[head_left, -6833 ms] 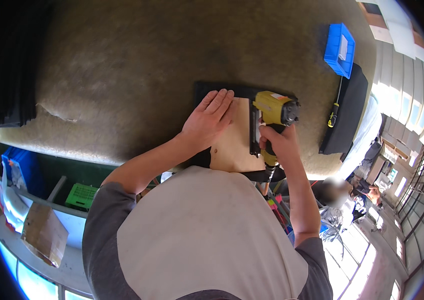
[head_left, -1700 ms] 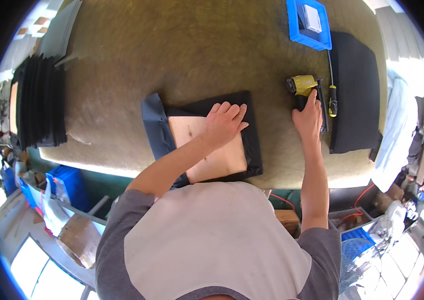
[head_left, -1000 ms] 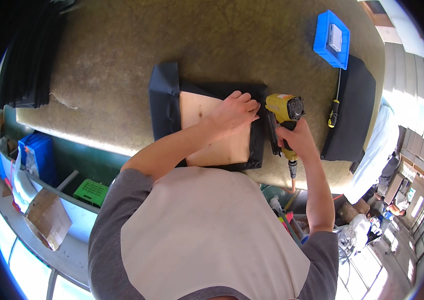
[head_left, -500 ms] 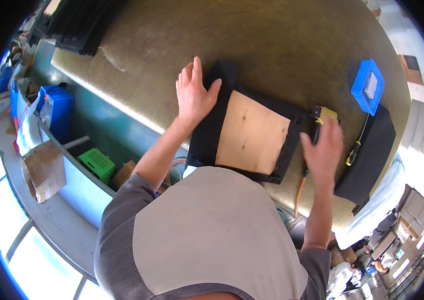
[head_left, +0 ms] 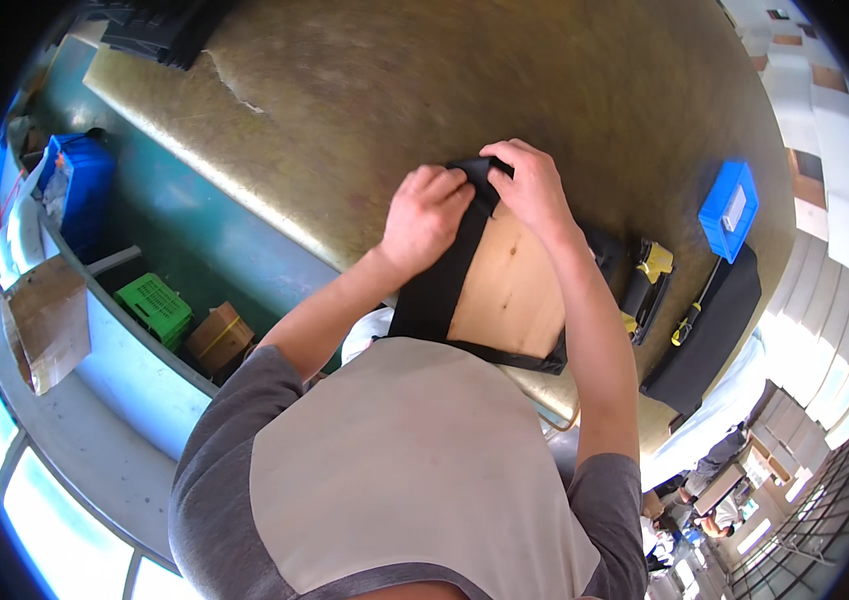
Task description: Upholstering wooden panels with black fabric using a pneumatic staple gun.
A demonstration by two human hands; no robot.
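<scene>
1. The bench (head_left: 364,90) is broad, with a worn, mottled tan top that looks slightly fuzzy and a torn patch near its far left edge.
2. The board (head_left: 509,290) is a flat pale plywood panel lying near the bench's front edge. It looks stiff and light; it is best steadied by pressing on its face.
3. The black fabric (head_left: 439,285) lies under the board and folds up over its left side and far corner. It looks soft, limp and thick, so it should crease readily and slip back unless pulled taut at the edge.
4. The left hand (head_left: 424,215) and right hand (head_left: 534,190) meet at the board's far corner, both curled and pinching the folded fabric.
5. A yellow stapler (head_left: 649,275) lies right of the board, apart from both hands.
6. A blue bin (head_left: 729,208) sits further right.
</scene>
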